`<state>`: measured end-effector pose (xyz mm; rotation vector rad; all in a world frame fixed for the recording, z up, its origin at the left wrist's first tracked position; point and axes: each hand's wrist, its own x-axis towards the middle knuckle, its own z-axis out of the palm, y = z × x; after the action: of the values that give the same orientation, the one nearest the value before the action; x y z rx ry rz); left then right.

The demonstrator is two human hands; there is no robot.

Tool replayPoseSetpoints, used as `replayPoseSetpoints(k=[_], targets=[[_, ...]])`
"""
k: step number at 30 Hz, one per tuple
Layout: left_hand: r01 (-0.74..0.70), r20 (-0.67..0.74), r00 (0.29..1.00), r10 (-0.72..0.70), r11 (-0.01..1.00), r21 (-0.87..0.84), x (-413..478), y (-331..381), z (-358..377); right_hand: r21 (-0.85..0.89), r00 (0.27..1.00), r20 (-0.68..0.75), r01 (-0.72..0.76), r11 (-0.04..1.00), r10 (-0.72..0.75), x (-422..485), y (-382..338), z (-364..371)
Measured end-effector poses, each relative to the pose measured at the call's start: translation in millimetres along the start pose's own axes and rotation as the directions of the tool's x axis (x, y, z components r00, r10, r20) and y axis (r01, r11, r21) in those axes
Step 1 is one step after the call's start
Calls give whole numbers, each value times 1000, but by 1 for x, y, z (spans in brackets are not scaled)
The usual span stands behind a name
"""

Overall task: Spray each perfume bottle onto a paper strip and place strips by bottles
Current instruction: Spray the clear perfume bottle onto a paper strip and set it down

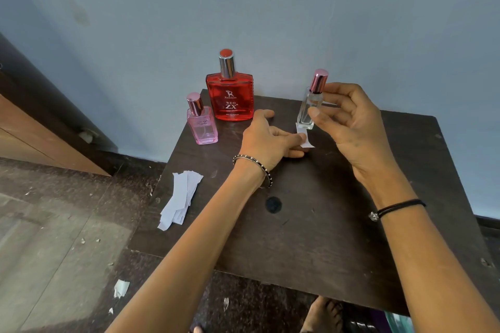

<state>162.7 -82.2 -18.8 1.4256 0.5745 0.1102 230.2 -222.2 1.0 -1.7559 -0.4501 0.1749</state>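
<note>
My right hand (349, 119) grips a slim clear perfume bottle (308, 108) with a pink metallic cap, held just above the dark wooden table (324, 224). My left hand (267, 140) pinches a white paper strip (304, 138) right under the bottle's base. A large red bottle (230, 97) stands at the table's back edge, capped. To its left stands a small pink bottle (201, 127) with a pink cap. A stack of white paper strips (180, 197) lies at the table's left edge.
A blue-grey wall rises just behind the table. Wooden furniture (40, 138) stands at the left. Paper scraps (121, 288) litter the stone floor. A bare foot (323, 316) shows under the table's front edge.
</note>
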Motion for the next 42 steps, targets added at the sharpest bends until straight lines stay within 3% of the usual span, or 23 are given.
replayPoseSetpoints(k=[11,18,27,42], targets=[[8,4,1000,-8,1000,-24,0,2,1,-30,999,51,6,1000,-4,-2,5,1],[-6,-1,1000,6,999,54,-1,4,-1,-37,998,58,19,999,-17,-3,5,2],[-133,-55,987,151,959,250,1,-4,4,-17,999,30,32,999,-31,-4,5,-1],[-95,-41,994,105,977,191,-1,4,0,-71,997,72,47,996,-42,-4,5,7]])
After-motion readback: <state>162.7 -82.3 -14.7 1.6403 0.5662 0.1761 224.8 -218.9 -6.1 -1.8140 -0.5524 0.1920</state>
